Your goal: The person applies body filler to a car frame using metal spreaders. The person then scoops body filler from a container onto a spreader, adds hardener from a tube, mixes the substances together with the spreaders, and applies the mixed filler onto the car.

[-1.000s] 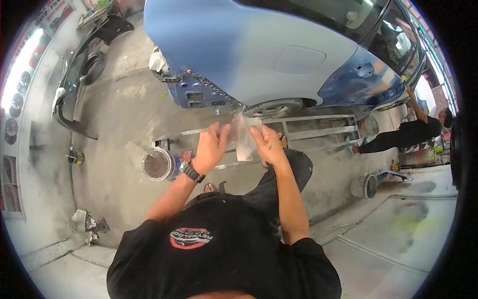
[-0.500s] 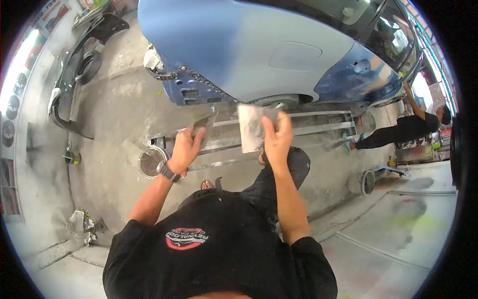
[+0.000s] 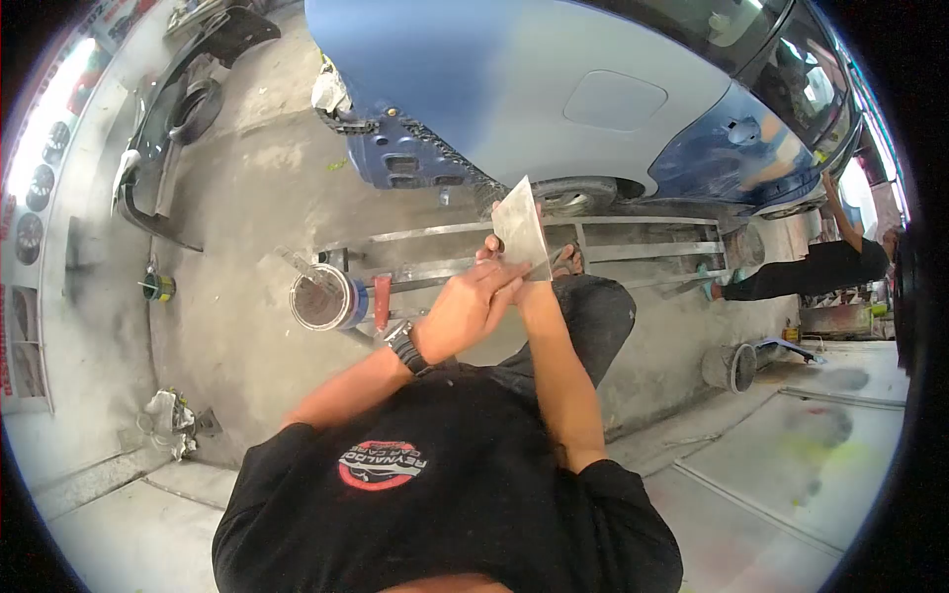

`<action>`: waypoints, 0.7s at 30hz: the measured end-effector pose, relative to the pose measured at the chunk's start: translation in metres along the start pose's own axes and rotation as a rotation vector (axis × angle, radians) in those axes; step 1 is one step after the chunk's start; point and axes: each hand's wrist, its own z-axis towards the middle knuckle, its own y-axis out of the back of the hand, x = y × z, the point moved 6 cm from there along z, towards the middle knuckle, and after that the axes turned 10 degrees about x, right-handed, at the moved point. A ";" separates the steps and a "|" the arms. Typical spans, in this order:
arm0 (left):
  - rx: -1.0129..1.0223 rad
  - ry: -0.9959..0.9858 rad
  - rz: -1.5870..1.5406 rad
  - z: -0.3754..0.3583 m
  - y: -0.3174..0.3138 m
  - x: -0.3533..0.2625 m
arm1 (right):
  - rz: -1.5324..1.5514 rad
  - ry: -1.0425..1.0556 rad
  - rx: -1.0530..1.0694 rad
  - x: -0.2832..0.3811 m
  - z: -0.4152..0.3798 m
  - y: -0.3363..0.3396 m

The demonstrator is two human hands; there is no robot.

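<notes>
My right hand (image 3: 535, 291) grips a flat pale putty board (image 3: 521, 229) from beneath, its face tilted and thinly smeared. My left hand (image 3: 473, 308), with a watch on the wrist, is closed at the board's lower edge. Its fingertips meet a thin putty spreader (image 3: 539, 269), mostly hidden by the fingers and the board. Below and left of the hands stands an open can of grey putty (image 3: 323, 299) with a stick across its rim. A red tube (image 3: 383, 300) is right beside the can.
The blue and grey car (image 3: 524, 89) spans the top. A low metal frame (image 3: 643, 252) lies alongside it. At far right a person in black (image 3: 840, 265) reaches to the car. A loose bumper (image 3: 133, 188) lies left; a bucket (image 3: 732, 368) stands right.
My hands were apart, with the spreader in the left and the board in the right. The left hand has moved right and now meets the board, which has tilted. The red tube has come into view.
</notes>
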 end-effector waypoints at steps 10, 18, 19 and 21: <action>-0.305 0.482 0.030 0.010 0.051 0.089 | -0.816 -0.270 -0.628 -0.034 -0.045 -0.006; -0.491 0.897 -1.572 -0.076 0.006 0.191 | -1.445 0.298 -0.841 0.002 -0.063 -0.073; -0.386 0.808 -1.959 -0.087 -0.015 0.198 | -1.705 0.290 -0.723 -0.007 -0.052 -0.093; -0.175 0.742 -2.566 -0.106 -0.048 0.185 | -2.209 0.256 -0.434 -0.046 -0.022 -0.143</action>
